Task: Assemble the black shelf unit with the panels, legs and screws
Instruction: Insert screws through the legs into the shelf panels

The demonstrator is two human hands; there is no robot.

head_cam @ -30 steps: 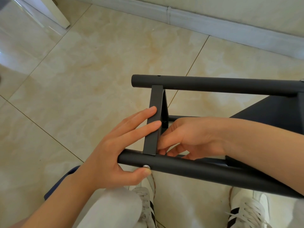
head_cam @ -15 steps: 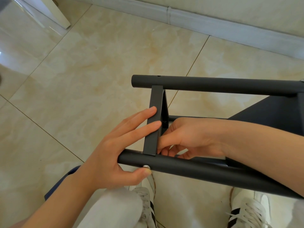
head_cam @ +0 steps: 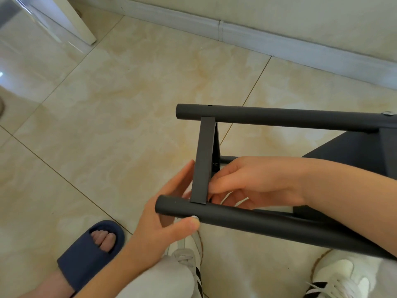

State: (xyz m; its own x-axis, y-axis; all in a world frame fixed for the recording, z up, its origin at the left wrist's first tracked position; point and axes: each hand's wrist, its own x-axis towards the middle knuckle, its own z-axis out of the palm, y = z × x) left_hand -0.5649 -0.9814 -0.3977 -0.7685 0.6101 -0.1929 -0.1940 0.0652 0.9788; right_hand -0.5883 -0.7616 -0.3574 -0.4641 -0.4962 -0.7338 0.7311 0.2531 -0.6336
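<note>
The black shelf unit lies on its side over the tile floor. Its near leg [head_cam: 279,226] and far leg [head_cam: 279,117] are black tubes joined by a narrow black panel [head_cam: 204,160]; a second panel [head_cam: 354,151] shows at the right. My left hand [head_cam: 159,214] grips the near leg's end, thumb on a silver screw head [head_cam: 194,217], fingers up behind the tube, left of the panel. My right hand [head_cam: 257,181] reaches in behind the panel, fingers curled and pinching at its inner edge by the near leg. What sits under those fingertips is hidden.
A foot in a blue slipper [head_cam: 86,250] stands at the lower left. White sneakers [head_cam: 189,261] with black stripes are below the shelf, a second one [head_cam: 335,276] at the right. A skirting board [head_cam: 236,33] runs along the back, a white furniture leg [head_cam: 79,22] stands far left.
My left fingers have slid off the front of the panel to its left side, behind the near leg. The view has pulled back, showing the slippered foot. My right hand stays inside.
</note>
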